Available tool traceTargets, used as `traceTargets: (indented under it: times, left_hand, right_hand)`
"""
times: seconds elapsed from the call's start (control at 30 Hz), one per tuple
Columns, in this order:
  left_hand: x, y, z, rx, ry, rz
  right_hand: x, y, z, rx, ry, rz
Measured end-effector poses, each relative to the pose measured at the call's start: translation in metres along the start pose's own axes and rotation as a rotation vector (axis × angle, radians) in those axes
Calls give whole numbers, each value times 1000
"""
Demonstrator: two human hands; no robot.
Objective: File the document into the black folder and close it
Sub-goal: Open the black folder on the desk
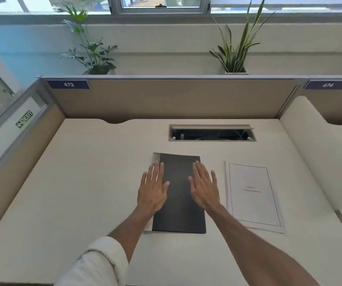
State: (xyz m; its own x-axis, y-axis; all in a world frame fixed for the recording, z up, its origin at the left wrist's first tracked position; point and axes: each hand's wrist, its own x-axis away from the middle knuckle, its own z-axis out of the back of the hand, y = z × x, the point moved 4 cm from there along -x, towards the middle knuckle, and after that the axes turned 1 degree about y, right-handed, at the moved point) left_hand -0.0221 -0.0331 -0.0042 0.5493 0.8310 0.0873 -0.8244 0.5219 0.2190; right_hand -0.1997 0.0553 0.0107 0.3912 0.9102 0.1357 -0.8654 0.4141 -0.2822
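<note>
A black folder lies shut in the middle of the cream desk, with a pale spine strip along its left edge. My left hand rests flat over that left edge, fingers spread. My right hand lies flat on the folder's right half, fingers apart. Neither hand grips anything. To the right of the folder, apart from it, lies the white document, a thin stack with a framed title page facing up.
An open cable slot is cut into the desk behind the folder. Beige partition panels wall the back and left. A second desk section rises at the right. Two potted plants stand behind the partition.
</note>
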Motion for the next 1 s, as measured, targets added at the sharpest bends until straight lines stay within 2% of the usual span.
traceTargets:
  times: [0.33,0.5,0.77,1.0]
  left_hand:
    - [30,-25,-35,5,-170,136]
    - [43,-29,-40,49,-227,230]
    - [43,-26,-38,11,-240,277]
    - [39,-32,-39,70,-265,269]
  right_hand:
    - [36,25,-46,-94,-162,-153]
    - [42,34,-51,-126,-115,-335]
    - [31,35,-48,-489,-113,-551]
    - [25,47,-51,-845,-94,-736]
